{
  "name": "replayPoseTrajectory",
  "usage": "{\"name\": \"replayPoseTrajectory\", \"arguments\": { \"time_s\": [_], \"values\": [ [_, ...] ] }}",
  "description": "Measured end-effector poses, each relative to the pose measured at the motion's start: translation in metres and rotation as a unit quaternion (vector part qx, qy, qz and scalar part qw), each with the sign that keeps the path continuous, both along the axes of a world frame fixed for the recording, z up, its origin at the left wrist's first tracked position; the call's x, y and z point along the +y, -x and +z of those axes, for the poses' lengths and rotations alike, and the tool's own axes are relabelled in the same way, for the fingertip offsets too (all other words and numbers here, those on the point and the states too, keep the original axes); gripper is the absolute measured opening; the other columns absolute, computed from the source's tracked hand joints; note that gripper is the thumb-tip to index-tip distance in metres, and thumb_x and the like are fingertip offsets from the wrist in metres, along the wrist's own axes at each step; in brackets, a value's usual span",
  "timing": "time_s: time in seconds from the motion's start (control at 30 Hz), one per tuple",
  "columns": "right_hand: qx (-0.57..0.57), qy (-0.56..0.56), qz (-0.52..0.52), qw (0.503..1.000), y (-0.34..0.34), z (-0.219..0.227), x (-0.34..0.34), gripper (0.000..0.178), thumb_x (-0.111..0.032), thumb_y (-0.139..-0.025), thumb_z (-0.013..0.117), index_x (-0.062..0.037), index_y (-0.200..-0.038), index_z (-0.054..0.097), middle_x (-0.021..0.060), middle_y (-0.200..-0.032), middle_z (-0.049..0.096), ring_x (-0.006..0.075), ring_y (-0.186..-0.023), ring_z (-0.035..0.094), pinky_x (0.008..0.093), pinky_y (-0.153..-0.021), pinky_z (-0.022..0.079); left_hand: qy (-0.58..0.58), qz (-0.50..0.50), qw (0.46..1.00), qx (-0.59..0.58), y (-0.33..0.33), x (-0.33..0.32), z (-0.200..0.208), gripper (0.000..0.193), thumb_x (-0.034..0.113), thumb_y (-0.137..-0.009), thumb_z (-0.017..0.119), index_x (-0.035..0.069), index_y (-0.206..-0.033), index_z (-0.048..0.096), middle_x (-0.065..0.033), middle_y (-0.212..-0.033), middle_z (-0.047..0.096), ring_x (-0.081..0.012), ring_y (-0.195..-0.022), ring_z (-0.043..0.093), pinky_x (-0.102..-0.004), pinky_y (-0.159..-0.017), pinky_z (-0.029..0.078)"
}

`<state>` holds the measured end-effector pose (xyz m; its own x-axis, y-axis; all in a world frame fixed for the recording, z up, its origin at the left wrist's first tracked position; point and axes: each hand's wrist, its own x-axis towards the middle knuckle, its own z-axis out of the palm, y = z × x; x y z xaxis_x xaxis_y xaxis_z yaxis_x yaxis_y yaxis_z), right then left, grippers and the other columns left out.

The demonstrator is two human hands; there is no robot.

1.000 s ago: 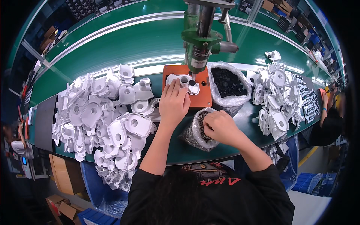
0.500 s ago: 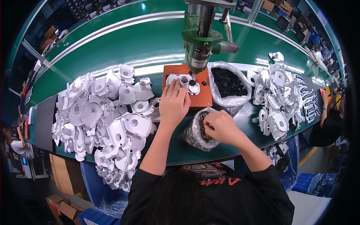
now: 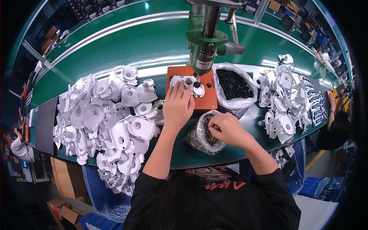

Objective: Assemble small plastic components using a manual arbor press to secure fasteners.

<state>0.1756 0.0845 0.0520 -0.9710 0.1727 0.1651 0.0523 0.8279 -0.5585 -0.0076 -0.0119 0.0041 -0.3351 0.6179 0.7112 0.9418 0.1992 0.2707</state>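
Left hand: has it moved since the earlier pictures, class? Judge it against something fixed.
No. Measured against the orange block, the left hand shows no visible shift in any direction.

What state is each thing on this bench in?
Left hand: fingers extended on the white part
White part: lying on the orange block
Right hand: fingers curled at the metal-piece bag
Metal-piece bag: open
Black-piece bag: open
Left pile: loosely heaped
Press: standing upright
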Motion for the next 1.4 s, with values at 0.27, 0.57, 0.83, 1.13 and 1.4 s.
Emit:
{"name": "replayPoseTrajectory", "arguments": {
  "time_s": [0.27, 0.57, 0.83, 1.13, 1.4],
  "values": [
    [-0.032, 0.309, -0.069, 0.948, 0.022, 0.007, 0.034, 0.012, -0.010, -0.087, 0.061, 0.0013, -0.086, 0.063, -0.0028, -0.071, 0.057, 0.0036, -0.061, 0.051, 0.0215, -0.054, 0.041, 0.001, 0.006, 1.000, -0.001, 0.000, -0.002, -0.001, 0.015, 0.012, -0.080, 0.060, 0.005, -0.093, 0.058, -0.0216, -0.117, 0.060, -0.0351, -0.112, 0.057, -0.0468, -0.096, 0.044],
    [0.040, 0.395, -0.181, 0.900, 0.083, 0.008, 0.067, 0.015, -0.011, -0.087, 0.059, 0.0033, -0.089, 0.061, 0.0004, -0.067, 0.056, 0.0061, -0.054, 0.052, 0.0218, -0.050, 0.044, -0.002, 0.005, 1.000, -0.007, -0.001, 0.000, 0.001, 0.016, 0.012, -0.080, 0.060, 0.004, -0.094, 0.060, -0.0210, -0.118, 0.060, -0.0345, -0.111, 0.057, -0.0468, -0.096, 0.043],
    [-0.060, 0.379, -0.133, 0.914, 0.104, 0.010, 0.072, 0.015, -0.013, -0.084, 0.062, 0.0005, -0.090, 0.059, 0.0014, -0.068, 0.057, 0.0070, -0.052, 0.053, 0.0210, -0.045, 0.043, -0.009, 0.004, 1.000, -0.010, 0.000, 0.000, 0.000, 0.017, 0.013, -0.079, 0.060, 0.003, -0.093, 0.060, -0.0208, -0.116, 0.061, -0.0345, -0.110, 0.058, -0.0466, -0.096, 0.044],
    [-0.127, 0.342, -0.100, 0.926, 0.114, 0.014, 0.079, 0.019, -0.011, -0.080, 0.067, 0.0008, -0.092, 0.058, 0.0026, -0.068, 0.057, 0.0089, -0.048, 0.056, 0.0219, -0.037, 0.043, -0.002, 0.006, 1.000, -0.012, 0.000, 0.000, -0.001, 0.016, 0.012, -0.079, 0.060, 0.003, -0.092, 0.059, -0.0213, -0.117, 0.060, -0.0346, -0.111, 0.057, -0.0464, -0.096, 0.044],
    [-0.159, 0.361, -0.071, 0.916, 0.112, 0.016, 0.086, 0.019, -0.009, -0.082, 0.067, 0.0007, -0.095, 0.057, 0.0041, -0.068, 0.058, 0.0115, -0.047, 0.057, 0.0230, -0.039, 0.045, -0.001, 0.004, 1.000, -0.021, 0.000, -0.001, 0.002, 0.023, 0.013, -0.079, 0.060, 0.005, -0.100, 0.061, -0.0212, -0.117, 0.059, -0.0353, -0.111, 0.056, -0.0469, -0.096, 0.043]
  ]
}}
